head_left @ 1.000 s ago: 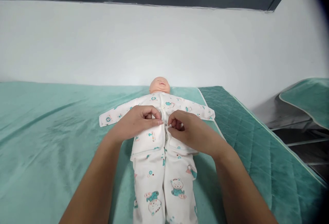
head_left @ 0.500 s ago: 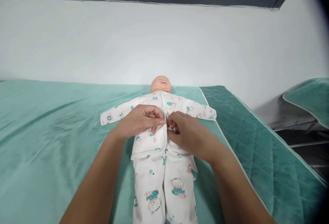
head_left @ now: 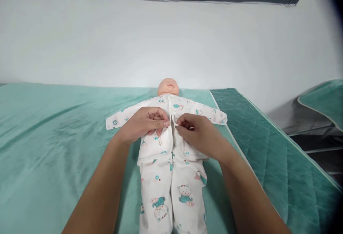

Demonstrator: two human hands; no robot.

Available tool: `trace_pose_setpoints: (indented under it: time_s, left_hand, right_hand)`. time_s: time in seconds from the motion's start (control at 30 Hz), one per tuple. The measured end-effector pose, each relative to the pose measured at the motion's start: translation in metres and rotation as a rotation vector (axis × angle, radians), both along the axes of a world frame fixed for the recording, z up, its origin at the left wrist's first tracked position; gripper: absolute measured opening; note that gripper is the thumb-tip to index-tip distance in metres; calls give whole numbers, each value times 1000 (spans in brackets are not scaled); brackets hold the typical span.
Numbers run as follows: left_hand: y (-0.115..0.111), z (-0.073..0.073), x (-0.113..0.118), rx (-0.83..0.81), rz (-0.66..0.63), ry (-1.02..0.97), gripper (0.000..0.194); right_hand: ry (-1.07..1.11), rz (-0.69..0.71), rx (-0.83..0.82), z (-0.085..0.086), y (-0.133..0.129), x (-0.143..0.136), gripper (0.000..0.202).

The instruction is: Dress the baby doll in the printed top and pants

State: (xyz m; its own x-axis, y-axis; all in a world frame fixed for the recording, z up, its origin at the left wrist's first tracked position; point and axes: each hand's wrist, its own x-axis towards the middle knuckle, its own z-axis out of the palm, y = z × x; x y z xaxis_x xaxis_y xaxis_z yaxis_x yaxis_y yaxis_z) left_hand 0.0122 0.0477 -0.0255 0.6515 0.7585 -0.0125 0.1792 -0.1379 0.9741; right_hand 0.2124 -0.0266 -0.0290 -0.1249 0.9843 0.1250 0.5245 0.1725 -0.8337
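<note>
On bedding, one doll, left hand, right hand (fingertips pinched), gripping one shirt

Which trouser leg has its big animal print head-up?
The right-hand trouser leg as the camera sees it: its big animal print sits head above body. On the left-hand trouser leg, the print is upside down, head towards the camera.

Bare left hand, bare right hand, bare forearms; nails look short, though hard to tell.
</note>
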Motion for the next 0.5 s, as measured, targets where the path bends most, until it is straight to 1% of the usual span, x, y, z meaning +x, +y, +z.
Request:
trace_pose_setpoints:
  time_s: [0.1, 0.17, 0.3, 0.5]
  left_hand:
    - [-2, 2, 1, 4, 3, 3, 17]
    - [-2, 3, 1, 8, 2, 7, 18]
    - [-4, 4, 1, 19, 2, 0, 17]
    - [-3, 6, -2, 0, -48, 6, 15]
  right_hand:
    - [292, 36, -112, -2, 3, 2, 13]
    - [389, 62, -147, -5, 5, 1, 15]
    - [458, 62, -187, -12, 9, -1, 18]
    - [460, 48, -191, -13, 9, -1, 18]
